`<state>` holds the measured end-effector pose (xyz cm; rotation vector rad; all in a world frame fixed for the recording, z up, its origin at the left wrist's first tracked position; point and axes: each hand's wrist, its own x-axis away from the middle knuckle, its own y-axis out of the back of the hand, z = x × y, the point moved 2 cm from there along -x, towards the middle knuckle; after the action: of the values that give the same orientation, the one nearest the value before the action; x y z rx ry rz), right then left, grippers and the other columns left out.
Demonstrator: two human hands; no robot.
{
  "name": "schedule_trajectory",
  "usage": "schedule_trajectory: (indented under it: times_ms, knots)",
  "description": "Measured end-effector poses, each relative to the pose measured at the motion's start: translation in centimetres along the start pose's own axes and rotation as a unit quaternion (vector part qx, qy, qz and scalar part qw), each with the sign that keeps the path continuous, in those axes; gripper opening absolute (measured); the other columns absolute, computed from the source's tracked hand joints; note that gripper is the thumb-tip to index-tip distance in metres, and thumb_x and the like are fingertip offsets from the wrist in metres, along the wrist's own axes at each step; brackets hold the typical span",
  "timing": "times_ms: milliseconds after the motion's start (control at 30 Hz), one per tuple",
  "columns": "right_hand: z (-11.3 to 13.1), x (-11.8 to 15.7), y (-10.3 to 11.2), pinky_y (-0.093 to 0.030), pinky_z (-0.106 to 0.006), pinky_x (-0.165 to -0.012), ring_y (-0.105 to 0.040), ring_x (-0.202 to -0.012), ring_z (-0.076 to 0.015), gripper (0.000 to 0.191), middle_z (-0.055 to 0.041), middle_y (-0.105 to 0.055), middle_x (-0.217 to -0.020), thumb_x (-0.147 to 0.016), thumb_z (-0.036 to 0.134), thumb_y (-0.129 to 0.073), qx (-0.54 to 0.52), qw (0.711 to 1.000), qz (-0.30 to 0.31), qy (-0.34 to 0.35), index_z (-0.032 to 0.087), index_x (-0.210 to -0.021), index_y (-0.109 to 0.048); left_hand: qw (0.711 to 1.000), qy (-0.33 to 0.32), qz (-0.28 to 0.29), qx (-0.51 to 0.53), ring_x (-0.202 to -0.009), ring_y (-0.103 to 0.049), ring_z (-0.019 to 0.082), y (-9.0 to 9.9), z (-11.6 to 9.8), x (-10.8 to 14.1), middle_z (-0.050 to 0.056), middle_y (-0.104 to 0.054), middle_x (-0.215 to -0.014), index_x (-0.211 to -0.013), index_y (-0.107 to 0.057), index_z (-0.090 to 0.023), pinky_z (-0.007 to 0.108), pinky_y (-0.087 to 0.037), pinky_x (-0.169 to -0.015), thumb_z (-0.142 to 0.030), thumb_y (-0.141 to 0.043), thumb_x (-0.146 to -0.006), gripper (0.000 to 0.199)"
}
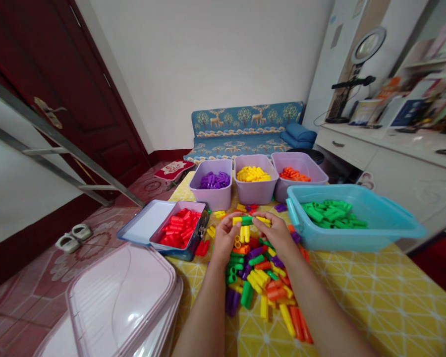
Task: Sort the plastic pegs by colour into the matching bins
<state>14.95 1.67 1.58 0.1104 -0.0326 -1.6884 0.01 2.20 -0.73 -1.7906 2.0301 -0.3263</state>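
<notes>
My left hand (pixel 224 238) and my right hand (pixel 274 232) are raised over a heap of mixed coloured plastic tube pieces (pixel 258 275). Pinched in my left fingertips is a yellow tube piece (pixel 237 219). A green tube piece (pixel 247 220) lies in line with it, between the two hands. The fingers of my right hand are closed at the green piece's right end, with another yellow tube piece (pixel 263 220) under them. Whether these pieces are joined I cannot tell. Just below are yellow tubes (pixel 244 234), close to the left fingers.
Lilac bins of purple (pixel 214 198), yellow (pixel 255 193) and orange pieces (pixel 292 191) line the table's back. A blue tub (pixel 342 240) with green pieces stands right. Red pieces (pixel 179 228) fill a lidded box at left. Stacked clear lids (pixel 126 297) lie at front left.
</notes>
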Motion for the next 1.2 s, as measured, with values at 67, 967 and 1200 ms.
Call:
schedule_trajectory:
  times_ms: [67, 967, 1200]
  knots:
    - [-0.1, -0.1, 0.1, -0.042, -0.026, -0.047, -0.055, -0.05, -0.0157, 0.044, 0.0005, -0.06, -0.055, -0.069, 0.045, -0.067, 0.055, 0.998, 0.004, 0.023, 0.016, -0.103, -0.068, 1.0, 0.016, 0.007, 0.001, -0.089, -0.068, 0.02, -0.1, -0.1, 0.1, 0.006, -0.073, -0.096, -0.108, -0.065, -0.017, 0.029, -0.053, -0.078, -0.03, -0.073, -0.071, 0.041]
    - [0.3, 0.2, 2.1, -0.047, -0.031, -0.074, -0.064, -0.085, -0.0211, 0.034, -0.0059, -0.071, -0.101, -0.07, 0.018, -0.06, 0.223, 0.96, 0.129, 0.106, 0.022, -0.103, -0.069, 0.994, 0.007, 0.001, -0.11, -0.056, -0.061, 0.013, -0.3, -0.2, 0.5, 0.003, -0.068, -0.066, -0.108, -0.066, -0.013, 0.022, -0.047, -0.053, -0.045, -0.059, -0.081, 0.043]
    - [1.2, 0.7, 2.0, -0.037, -0.021, -0.049, -0.054, -0.056, -0.0133, 0.015, 0.0004, -0.064, -0.062, -0.064, 0.022, -0.067, 0.214, 0.955, 0.187, 0.083, 0.018, -0.078, -0.073, 0.969, -0.071, -0.111, -0.208, -0.055, -0.057, 0.01, 0.4, 1.0, -0.3, 0.0, -0.066, -0.072, -0.111, -0.063, -0.017, 0.02, -0.046, -0.052, -0.023, -0.06, -0.076, 0.036]
